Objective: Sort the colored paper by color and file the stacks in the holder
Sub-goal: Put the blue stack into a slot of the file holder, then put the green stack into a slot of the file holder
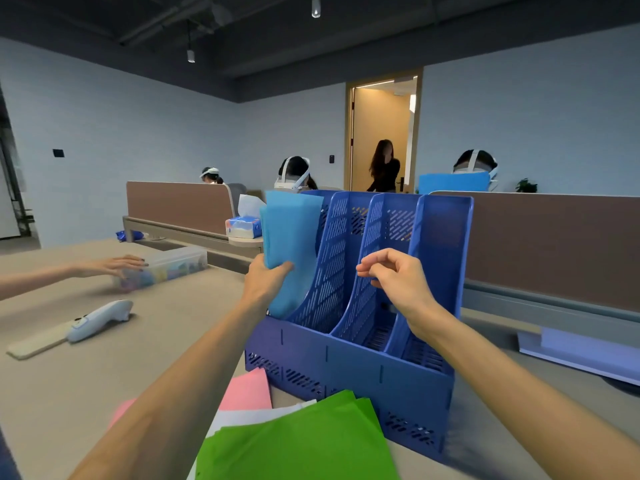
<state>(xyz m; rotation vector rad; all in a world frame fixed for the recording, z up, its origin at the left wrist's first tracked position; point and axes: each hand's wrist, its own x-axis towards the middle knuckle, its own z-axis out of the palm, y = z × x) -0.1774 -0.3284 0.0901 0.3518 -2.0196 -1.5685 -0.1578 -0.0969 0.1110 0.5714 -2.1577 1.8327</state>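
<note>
fingers pinch blue paper in file holder's leftmost slot

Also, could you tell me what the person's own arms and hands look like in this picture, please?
Both forearms are bare: no sleeves reach into view. The left hand and right hand wear no gloves, and no rings, watch or bracelets show on either wrist. The fingernails look short and unpainted, as far as can be seen.

beige table carries blue file holder, green paper stack over white sheets, pink sheets, white controller, flat beige slab, clear plastic box.
</note>
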